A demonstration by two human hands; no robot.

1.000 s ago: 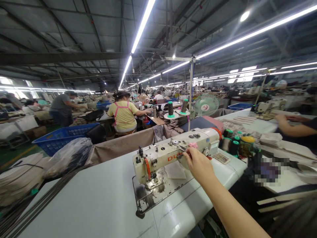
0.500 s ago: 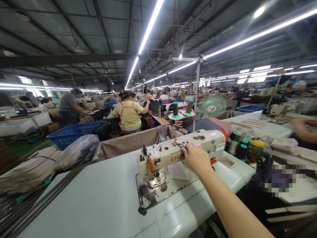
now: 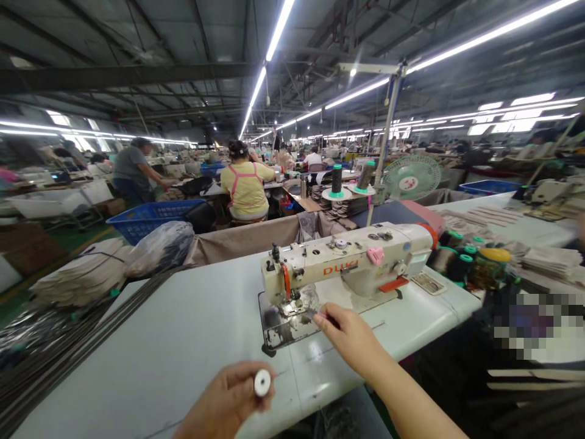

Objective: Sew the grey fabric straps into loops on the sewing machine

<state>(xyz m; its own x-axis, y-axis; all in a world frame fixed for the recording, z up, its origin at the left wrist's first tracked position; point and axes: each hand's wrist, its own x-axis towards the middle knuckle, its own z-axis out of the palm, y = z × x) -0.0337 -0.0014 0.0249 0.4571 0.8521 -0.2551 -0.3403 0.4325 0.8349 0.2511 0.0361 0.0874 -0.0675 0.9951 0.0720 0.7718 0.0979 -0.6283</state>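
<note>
A long factory hall [image 3: 292,91] was lit by strip lights, and rows of sewing tables were spread across it. Beyond a blue basket [image 3: 155,219], a worker in a yellow top [image 3: 244,189] was seated with their back turned, and a green-and-white fan [image 3: 411,177] was mounted on a pole nearby.

In the foreground, a white table [image 3: 150,347] carried a cream sewing machine [image 3: 347,259], its long axis laid left to right across the view. Thread cones [image 3: 459,259] were grouped just beyond its right end.

The right hand [image 3: 351,338] was held over the table just in front of the machine, with its fingers drawn nearly closed. A small metal tool [image 3: 314,313] was pinched there, its tip directed left towards the needle area.

The left hand [image 3: 223,402] was seen at the bottom edge, curled closed around a small white spool [image 3: 262,383]. The spool's round end was turned towards the camera, so its long axis ran roughly along the line of view. It was held well below and left of the needle area, and the right hand was the nearer of the two to the needle.
</note>
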